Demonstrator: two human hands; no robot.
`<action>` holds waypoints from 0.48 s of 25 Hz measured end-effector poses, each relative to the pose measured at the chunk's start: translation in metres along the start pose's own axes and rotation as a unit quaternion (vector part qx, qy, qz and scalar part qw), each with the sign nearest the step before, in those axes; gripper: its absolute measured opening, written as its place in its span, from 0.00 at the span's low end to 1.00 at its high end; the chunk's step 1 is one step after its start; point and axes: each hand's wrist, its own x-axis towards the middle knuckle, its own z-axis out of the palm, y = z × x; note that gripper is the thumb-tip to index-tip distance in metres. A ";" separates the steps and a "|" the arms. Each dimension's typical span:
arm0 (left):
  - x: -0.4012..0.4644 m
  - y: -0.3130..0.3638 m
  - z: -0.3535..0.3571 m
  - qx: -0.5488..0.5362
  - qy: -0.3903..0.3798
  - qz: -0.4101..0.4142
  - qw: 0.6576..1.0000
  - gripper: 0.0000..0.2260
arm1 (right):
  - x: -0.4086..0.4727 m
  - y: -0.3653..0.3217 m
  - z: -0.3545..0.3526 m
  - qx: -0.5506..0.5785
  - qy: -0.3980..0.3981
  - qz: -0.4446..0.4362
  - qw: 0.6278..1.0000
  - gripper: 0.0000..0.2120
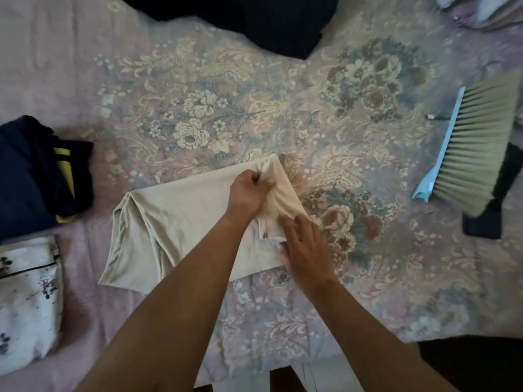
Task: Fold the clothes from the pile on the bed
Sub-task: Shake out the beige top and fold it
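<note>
left hand [249,193] pinches the beige garment's [181,222] right edge, right hand [305,250] flat and released on it; a tug could undo the folds.

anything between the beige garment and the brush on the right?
Head view: only bare floral bedspread lies between the beige garment and the brush.

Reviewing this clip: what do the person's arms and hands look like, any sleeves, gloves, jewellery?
Both forearms are bare as far as the frame shows; no sleeve reaches into view. The left hand and right hand wear no gloves. No watch, bracelet or ring shows, though the right hand is blurred.
</note>
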 end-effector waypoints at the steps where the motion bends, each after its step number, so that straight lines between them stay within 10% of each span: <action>1: -0.001 -0.001 -0.001 -0.002 0.009 0.017 1.000 0.11 | -0.007 0.005 0.000 -0.016 0.007 0.009 1.000 0.26; 6: 0.004 -0.004 -0.004 -0.009 0.034 0.106 0.994 0.05 | -0.004 0.008 -0.002 -0.027 0.053 0.113 0.992 0.15; 12: -0.025 -0.039 -0.015 0.161 0.170 0.225 0.946 0.17 | -0.007 -0.012 0.005 -0.078 -0.020 0.003 0.997 0.27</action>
